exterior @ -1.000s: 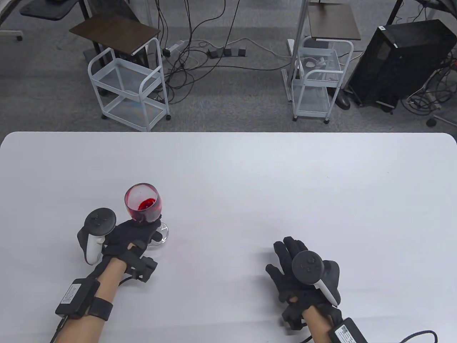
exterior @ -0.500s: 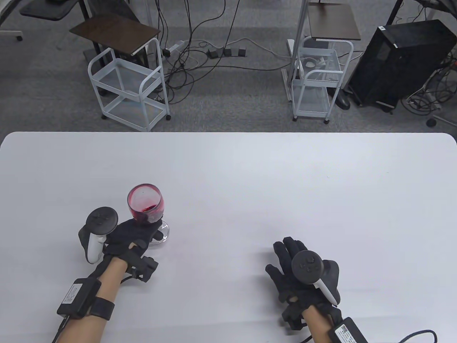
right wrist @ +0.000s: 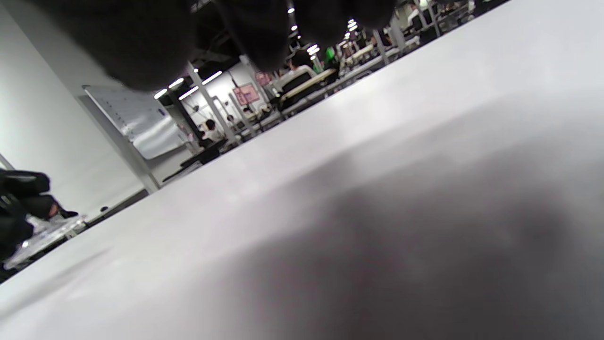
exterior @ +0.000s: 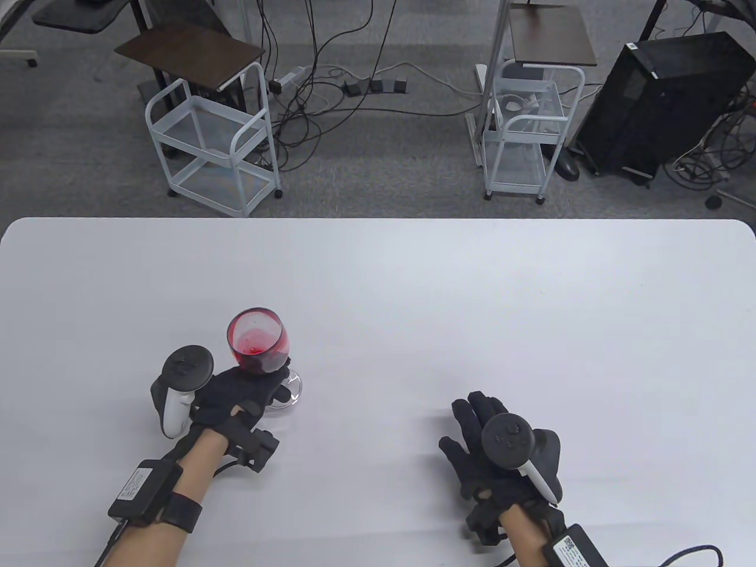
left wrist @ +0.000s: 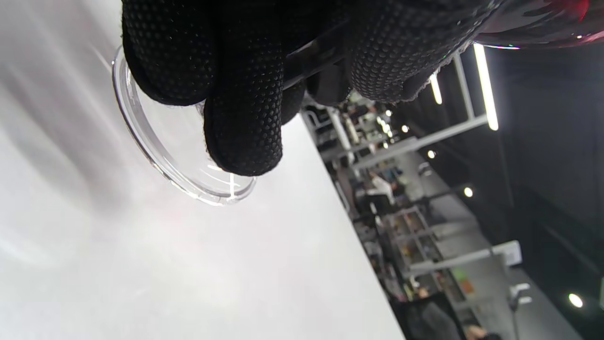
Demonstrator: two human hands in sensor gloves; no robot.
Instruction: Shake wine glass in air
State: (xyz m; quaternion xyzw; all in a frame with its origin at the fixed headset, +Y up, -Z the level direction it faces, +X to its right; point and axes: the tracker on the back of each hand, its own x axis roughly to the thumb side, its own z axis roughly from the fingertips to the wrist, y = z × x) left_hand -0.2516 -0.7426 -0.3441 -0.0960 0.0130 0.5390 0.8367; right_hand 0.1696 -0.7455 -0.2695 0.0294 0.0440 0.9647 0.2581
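A wine glass (exterior: pixel 258 341) with red liquid in its bowl is held by my left hand (exterior: pixel 248 393), whose fingers wrap its stem under the bowl. The clear round foot (exterior: pixel 290 391) shows to the right of the fingers. In the left wrist view the gloved fingers (left wrist: pixel 243 118) close around the stem, and the foot (left wrist: pixel 165 151) hangs tilted above the white table (left wrist: pixel 141 264). My right hand (exterior: pixel 481 437) lies flat on the table at the lower right, fingers spread, holding nothing. The right wrist view shows only blurred fingertips (right wrist: pixel 141 42) above the table.
The white table (exterior: pixel 449 307) fills the lower half of the table view. Behind its far edge stand two white wire carts (exterior: pixel 212 142) (exterior: pixel 522 130), a black computer case (exterior: pixel 661 100) and loose cables on grey carpet.
My left hand has moved right and slightly toward me with the glass, and the red liquid has sloshed in the bowl. My right hand has not moved.
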